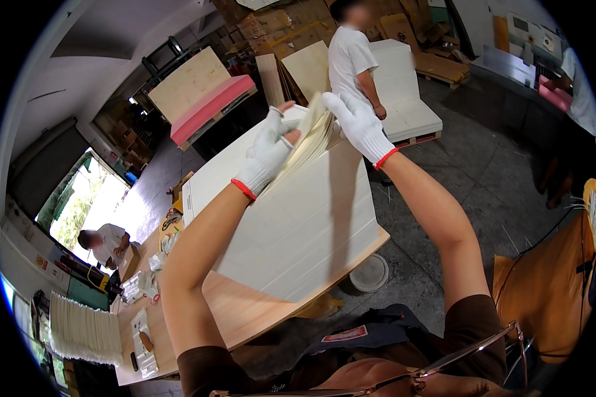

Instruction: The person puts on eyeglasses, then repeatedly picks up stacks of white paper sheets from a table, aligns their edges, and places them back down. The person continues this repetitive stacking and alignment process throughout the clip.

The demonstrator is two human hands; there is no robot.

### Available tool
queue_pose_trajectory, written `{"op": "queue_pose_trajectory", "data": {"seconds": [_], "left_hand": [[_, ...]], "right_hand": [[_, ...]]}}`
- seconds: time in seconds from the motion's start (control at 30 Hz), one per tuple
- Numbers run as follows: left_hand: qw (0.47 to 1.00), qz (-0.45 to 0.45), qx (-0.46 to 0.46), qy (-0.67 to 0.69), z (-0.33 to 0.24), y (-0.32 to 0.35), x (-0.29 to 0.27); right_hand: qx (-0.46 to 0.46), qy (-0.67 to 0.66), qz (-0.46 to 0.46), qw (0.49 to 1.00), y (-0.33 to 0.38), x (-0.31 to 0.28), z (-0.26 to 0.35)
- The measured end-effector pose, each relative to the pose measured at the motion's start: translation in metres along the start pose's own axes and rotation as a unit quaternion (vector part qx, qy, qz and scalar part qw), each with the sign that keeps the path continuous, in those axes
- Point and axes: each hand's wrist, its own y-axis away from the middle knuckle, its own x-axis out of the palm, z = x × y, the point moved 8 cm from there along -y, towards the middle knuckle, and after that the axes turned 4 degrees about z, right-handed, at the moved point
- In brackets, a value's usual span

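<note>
Left hand (266, 153), thumb spread, touches the bent cream sheets (316, 137); right hand (361, 126), its underside hidden, meets their edge; whether either grips them I cannot tell

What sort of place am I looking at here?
Probably a paper or packaging workshop: a broad stack of white sheets lies on the wooden table, another white stack sits on a pallet behind, and brown cardboard is piled at the back.
</note>
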Motion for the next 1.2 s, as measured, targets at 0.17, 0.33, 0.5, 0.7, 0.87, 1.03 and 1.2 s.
{"op": "queue_pose_trajectory", "data": {"seconds": [0.17, 0.33, 0.5, 0.7, 0.87, 1.03, 1.2], "left_hand": [[0.997, 0.036, 0.035, -0.06, 0.004, -0.004, 0.003], [0.992, 0.042, -0.089, -0.081, 0.01, 0.002, 0.011], [0.995, 0.029, -0.03, -0.089, 0.001, 0.001, 0.008], [0.995, 0.059, -0.02, -0.073, -0.01, 0.002, 0.011], [0.998, 0.014, 0.05, -0.046, -0.008, 0.0, 0.006], [0.989, 0.042, -0.068, -0.125, 0.012, -0.002, 0.009], [0.986, 0.036, -0.098, -0.129, 0.008, 0.002, 0.013]], "right_hand": [[0.027, 0.006, 0.019, 0.999, -0.004, 0.003, -0.006], [0.033, -0.013, 0.001, 0.999, -0.003, 0.002, -0.012], [0.042, -0.022, -0.004, 0.999, -0.005, 0.004, -0.019], [0.059, -0.049, 0.01, 0.997, -0.003, 0.004, -0.019], [0.045, -0.017, 0.015, 0.999, -0.007, 0.005, -0.019], [0.035, -0.056, 0.003, 0.998, -0.006, 0.007, -0.024], [0.046, -0.06, 0.003, 0.997, -0.005, 0.006, -0.025]]}}
